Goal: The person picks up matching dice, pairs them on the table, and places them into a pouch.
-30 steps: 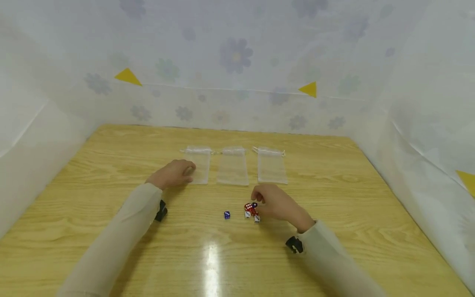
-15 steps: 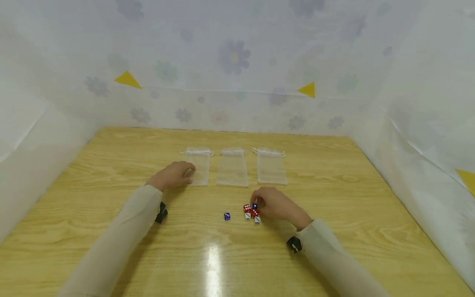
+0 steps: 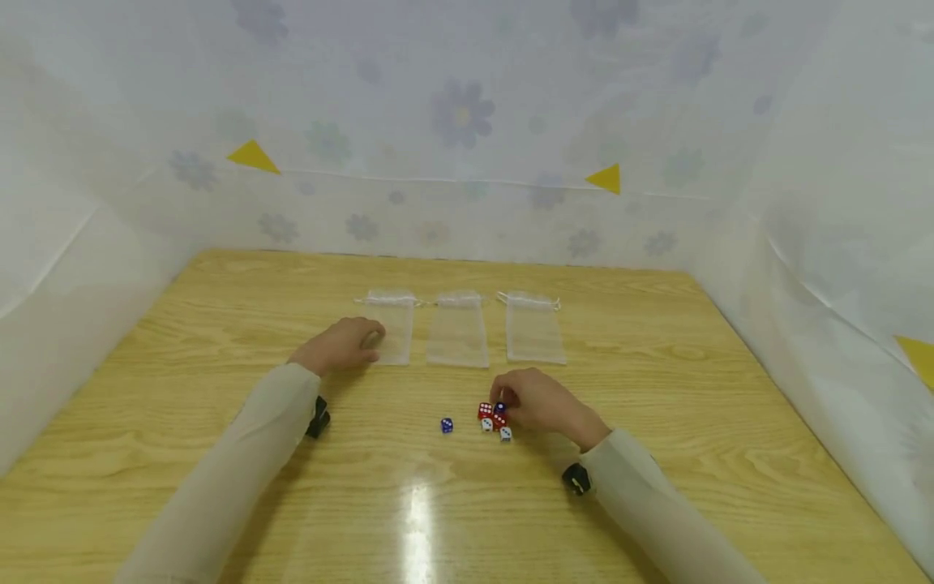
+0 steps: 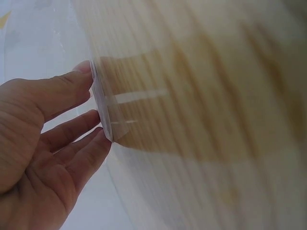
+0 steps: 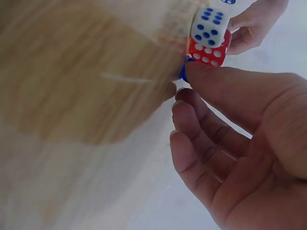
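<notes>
In the head view my left hand (image 3: 339, 345) lies at the left sheer drawstring bag (image 3: 396, 341). Its thumb and fingers touch the bag's edge, spread apart, in the left wrist view. My right hand (image 3: 547, 400) is down at a small cluster of dice. Thumb and index finger pinch a blue die (image 3: 499, 407) at the cluster's back. Beside it are two red dice, one at the left (image 3: 485, 410) and one in the middle (image 3: 499, 421), and two white dice, one in front (image 3: 486, 424) and one nearest me (image 3: 506, 434). A second blue die (image 3: 447, 425) sits apart, to the left.
A middle bag (image 3: 457, 339) and a right bag (image 3: 535, 334) lie flat in a row with the left one on the wooden table (image 3: 350, 503). Pale flowered sheeting (image 3: 409, 122) stands behind and along both sides.
My right hand and the blue die at its fingertips have shifted slightly, and the clustered dice show more clearly. The left hand stays at its bag.
</notes>
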### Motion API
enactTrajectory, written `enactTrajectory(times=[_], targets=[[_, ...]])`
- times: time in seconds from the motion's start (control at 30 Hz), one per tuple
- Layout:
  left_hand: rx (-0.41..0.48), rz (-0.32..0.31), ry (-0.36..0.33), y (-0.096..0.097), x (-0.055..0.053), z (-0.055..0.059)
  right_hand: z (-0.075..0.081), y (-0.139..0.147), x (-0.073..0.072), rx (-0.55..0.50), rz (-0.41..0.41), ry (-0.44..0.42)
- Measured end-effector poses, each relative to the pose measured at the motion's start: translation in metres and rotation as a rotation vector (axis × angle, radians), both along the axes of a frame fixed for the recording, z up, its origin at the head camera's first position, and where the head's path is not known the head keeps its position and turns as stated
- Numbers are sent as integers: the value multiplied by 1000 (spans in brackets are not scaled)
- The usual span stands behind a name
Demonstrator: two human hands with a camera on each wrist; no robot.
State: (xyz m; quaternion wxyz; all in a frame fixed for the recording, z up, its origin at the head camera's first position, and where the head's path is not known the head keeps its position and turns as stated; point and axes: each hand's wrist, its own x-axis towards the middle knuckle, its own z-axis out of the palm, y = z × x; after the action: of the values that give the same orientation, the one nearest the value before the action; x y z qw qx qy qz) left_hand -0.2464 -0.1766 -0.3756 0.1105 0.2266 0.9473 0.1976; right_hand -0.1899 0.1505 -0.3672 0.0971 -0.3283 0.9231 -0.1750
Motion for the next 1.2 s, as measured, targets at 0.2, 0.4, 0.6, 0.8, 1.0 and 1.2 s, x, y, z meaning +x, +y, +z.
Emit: enactTrajectory(times=[0.2, 0.4, 0.6, 0.8, 1.0, 1.2], targets=[[-10, -6, 3, 0, 0, 1, -1, 1, -2, -3, 36, 22], [-11, -11, 11, 2, -1, 3, 8, 2, -6, 23, 18, 38], [-17, -6, 4, 3, -1, 4, 20, -5, -9, 12, 2, 22], [-14, -6, 16, 3, 0, 4, 23, -25, -9, 9, 26, 22], [-2, -1, 3, 4, 2, 4, 17, -45, -4, 23, 16, -20], [0, 6, -3, 3, 1, 4, 9, -57, -2, 35, 14, -54]])
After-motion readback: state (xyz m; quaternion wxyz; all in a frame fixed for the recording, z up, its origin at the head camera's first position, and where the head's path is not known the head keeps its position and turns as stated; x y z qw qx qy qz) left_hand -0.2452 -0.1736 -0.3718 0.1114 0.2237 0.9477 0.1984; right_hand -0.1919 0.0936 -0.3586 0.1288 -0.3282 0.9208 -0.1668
